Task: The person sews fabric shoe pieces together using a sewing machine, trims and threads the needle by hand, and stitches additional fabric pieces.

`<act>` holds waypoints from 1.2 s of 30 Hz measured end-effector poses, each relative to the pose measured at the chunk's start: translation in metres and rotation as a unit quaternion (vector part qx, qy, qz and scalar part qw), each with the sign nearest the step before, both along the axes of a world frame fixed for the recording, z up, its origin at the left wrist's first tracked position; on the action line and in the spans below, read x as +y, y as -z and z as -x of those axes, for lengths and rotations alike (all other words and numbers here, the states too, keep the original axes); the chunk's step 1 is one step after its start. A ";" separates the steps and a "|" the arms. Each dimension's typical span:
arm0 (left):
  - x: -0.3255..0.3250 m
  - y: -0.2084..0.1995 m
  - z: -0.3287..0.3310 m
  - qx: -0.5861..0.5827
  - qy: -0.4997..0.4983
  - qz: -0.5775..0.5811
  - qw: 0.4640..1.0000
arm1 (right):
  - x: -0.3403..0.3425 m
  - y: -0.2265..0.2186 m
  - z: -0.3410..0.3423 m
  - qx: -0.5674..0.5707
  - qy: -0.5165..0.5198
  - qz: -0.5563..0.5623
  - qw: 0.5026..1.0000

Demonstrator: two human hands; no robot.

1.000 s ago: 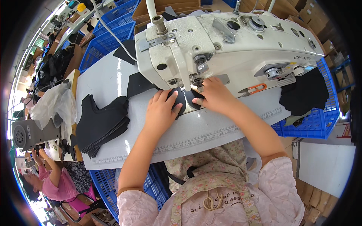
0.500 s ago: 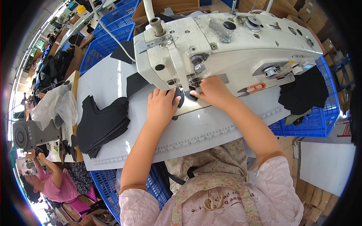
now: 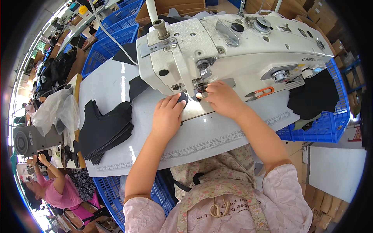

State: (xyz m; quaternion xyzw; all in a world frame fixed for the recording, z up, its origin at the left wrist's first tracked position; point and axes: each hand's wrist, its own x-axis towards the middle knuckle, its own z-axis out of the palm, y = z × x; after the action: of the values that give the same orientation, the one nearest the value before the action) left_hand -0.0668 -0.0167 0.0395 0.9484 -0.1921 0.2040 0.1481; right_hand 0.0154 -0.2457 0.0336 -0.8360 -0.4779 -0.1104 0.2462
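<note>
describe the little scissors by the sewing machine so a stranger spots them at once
Find the big white sewing machine in the middle, then follow its near lower edge rightward. Partway along, before the black fabric pile, are the small scissors, dark blades pointing left. Their bright orange handle sets them apart from the white machine and that black pile.

Machine (image 3: 241, 58) blocking the way just beyond both hands' fingers, scissors (image 3: 261, 93) right of the right fingers (image 3: 218, 90), black stack (image 3: 105, 128) left of the left fingers (image 3: 166, 103), passable table (image 3: 145, 114) between, more bodyward of the fingers.
</note>
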 end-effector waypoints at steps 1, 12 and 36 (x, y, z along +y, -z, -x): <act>0.000 0.000 0.000 0.002 -0.002 0.003 1.000 | 0.000 -0.001 0.000 -0.004 0.003 0.008 1.000; 0.000 -0.002 0.000 0.017 -0.004 0.009 1.000 | 0.005 0.002 -0.002 -0.006 0.003 0.004 1.000; -0.006 0.003 -0.001 -0.002 -0.014 -0.031 0.999 | 0.010 0.005 0.003 -0.052 0.010 0.022 0.998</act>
State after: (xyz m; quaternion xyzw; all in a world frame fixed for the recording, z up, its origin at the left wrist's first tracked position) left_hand -0.0661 -0.0227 0.0362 0.9548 -0.1854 0.2015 0.1157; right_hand 0.0123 -0.2353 0.0284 -0.8390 -0.4839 -0.1461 0.2013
